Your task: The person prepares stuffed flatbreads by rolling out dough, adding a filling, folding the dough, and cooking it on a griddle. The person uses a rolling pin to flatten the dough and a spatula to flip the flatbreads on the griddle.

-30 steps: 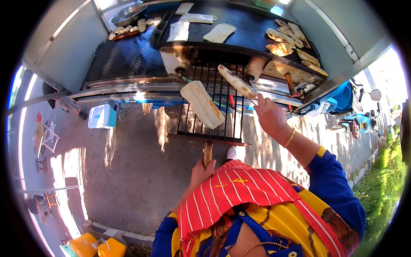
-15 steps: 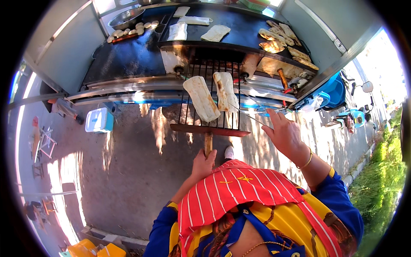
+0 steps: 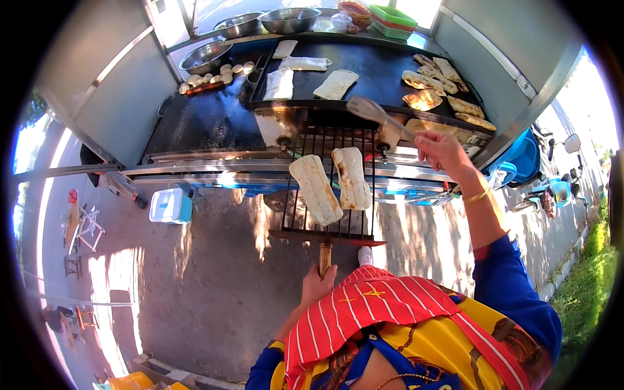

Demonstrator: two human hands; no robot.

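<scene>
My left hand (image 3: pixel 317 285) is closed round the wooden handle (image 3: pixel 325 252) of a barred grill rack (image 3: pixel 305 144). The rack is pulled partway out from under the griddle. Two flatbreads lie side by side on its bars: a pale one (image 3: pixel 316 190) on the left and a brown-spotted one (image 3: pixel 351 179) on the right. My right hand (image 3: pixel 443 153) grips metal tongs (image 3: pixel 374 112), raised over the griddle's front edge. Nothing shows between their tips. Behind them, the dark griddle (image 3: pixel 383 65) carries several pale flatbreads (image 3: pixel 336 84) and, at its right, several browned ones (image 3: pixel 424 99).
A lower black hotplate (image 3: pixel 201 123) at the left holds small dough pieces (image 3: pixel 214 78) beside a metal bowl (image 3: pixel 205 58). More bowls (image 3: pixel 289 21) and a green basket (image 3: pixel 393 18) stand at the back. A metal rail (image 3: pixel 214 169) crosses the front. A cool box (image 3: pixel 170 207) is on the floor.
My right hand has lifted the tongs from beside the right flatbread on the rack up and forward to the griddle's front edge. My left hand still holds the handle. The view has shifted.
</scene>
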